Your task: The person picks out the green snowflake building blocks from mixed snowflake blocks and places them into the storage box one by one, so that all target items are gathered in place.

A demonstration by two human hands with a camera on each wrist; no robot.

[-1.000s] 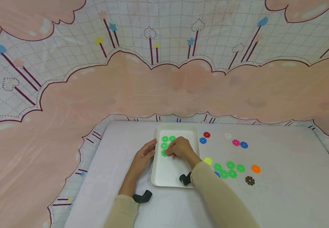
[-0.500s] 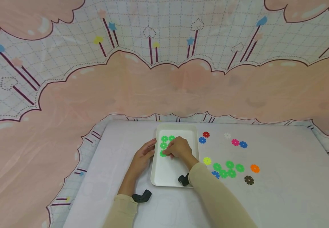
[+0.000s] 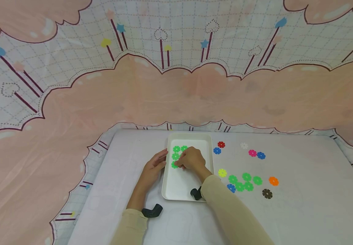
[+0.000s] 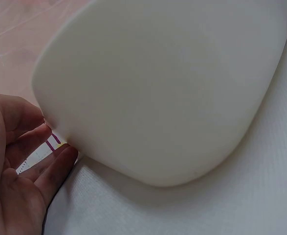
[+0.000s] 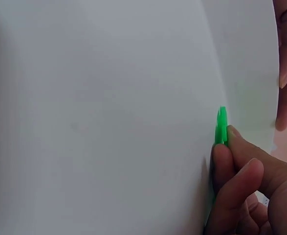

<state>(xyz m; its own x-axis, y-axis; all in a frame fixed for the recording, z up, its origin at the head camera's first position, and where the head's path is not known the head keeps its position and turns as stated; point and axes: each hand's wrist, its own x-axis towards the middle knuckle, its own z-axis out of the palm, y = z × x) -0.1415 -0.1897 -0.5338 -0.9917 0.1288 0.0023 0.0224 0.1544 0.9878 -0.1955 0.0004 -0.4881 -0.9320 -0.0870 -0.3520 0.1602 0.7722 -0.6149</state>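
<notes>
In the head view a white tray [image 3: 188, 187] lies on the white table. Several green snowflake discs [image 3: 176, 149] form rows in its upper left part. My right hand [image 3: 192, 158] reaches over the tray and pinches a green snowflake disc [image 3: 174, 165] against the tray floor, left of the middle. The right wrist view shows that green disc [image 5: 222, 122] edge-on between thumb and finger; the hand covers part of the rows. My left hand [image 3: 152, 170] touches the tray's left side from outside with its fingertips. In the left wrist view its fingers [image 4: 60, 166] meet the tray wall [image 4: 148, 107].
Right of the tray lie several loose green discs [image 3: 247, 177], with yellow [image 3: 222, 173], orange [image 3: 273, 181], brown [image 3: 267, 194] and blue [image 3: 231, 188] discs around. Farther back are red [image 3: 221, 144], white [image 3: 244, 145] and pink [image 3: 252, 153] discs. A patterned curtain [image 3: 176, 95] hangs behind the table.
My right hand has shifted very slightly left with the green snowflake disc. The blue disc beside the right sleeve shows more fully. My left hand stays at the tray's side.
</notes>
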